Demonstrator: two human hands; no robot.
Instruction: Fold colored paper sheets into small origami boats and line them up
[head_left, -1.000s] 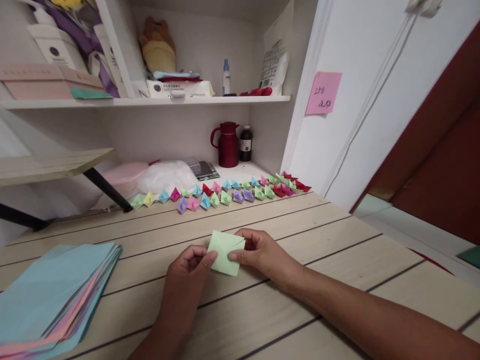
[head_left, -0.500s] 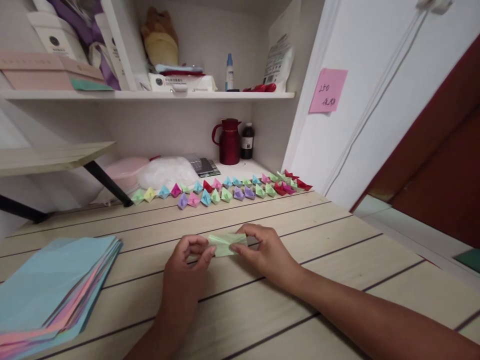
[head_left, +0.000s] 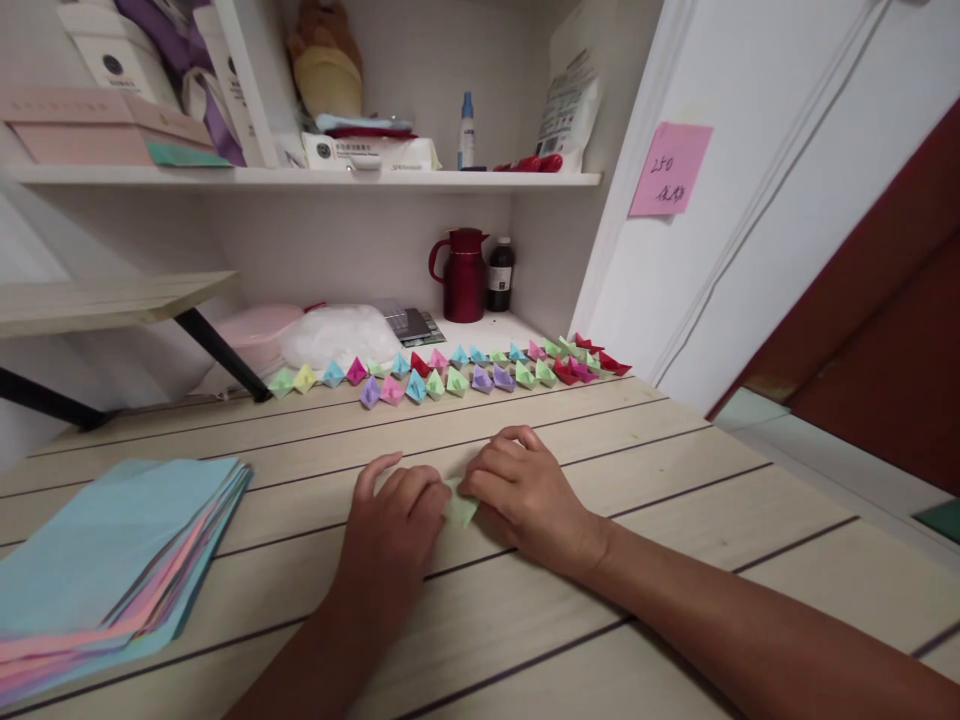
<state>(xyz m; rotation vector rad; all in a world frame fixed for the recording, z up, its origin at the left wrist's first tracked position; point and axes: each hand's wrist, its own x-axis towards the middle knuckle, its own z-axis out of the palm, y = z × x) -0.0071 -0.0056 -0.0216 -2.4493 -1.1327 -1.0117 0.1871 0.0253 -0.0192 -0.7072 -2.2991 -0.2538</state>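
Observation:
A small piece of pale green paper (head_left: 460,508) is between my two hands above the middle of the wooden table, mostly covered by fingers. My left hand (head_left: 399,512) grips its left side, fingers curled and the index finger raised a little. On the other side, my right hand (head_left: 517,490) pinches the paper with its fingers bent over it. How the paper is folded under the fingers is hidden. Beyond the hands stand two rows of small folded paper boats (head_left: 457,381) in green, blue, pink, purple, yellow and red.
At the left lies a stack of coloured paper sheets (head_left: 112,550), light blue on top. A small raised stand (head_left: 112,300) with black legs is behind it. A dark red jug (head_left: 463,275) and a dark bottle (head_left: 500,275) stand under the shelf (head_left: 420,179).
The green paper was spread flat as a rectangle; now it is bunched smaller, with less showing. Both hands have come closer together and turned knuckles up. The view has shifted slightly.

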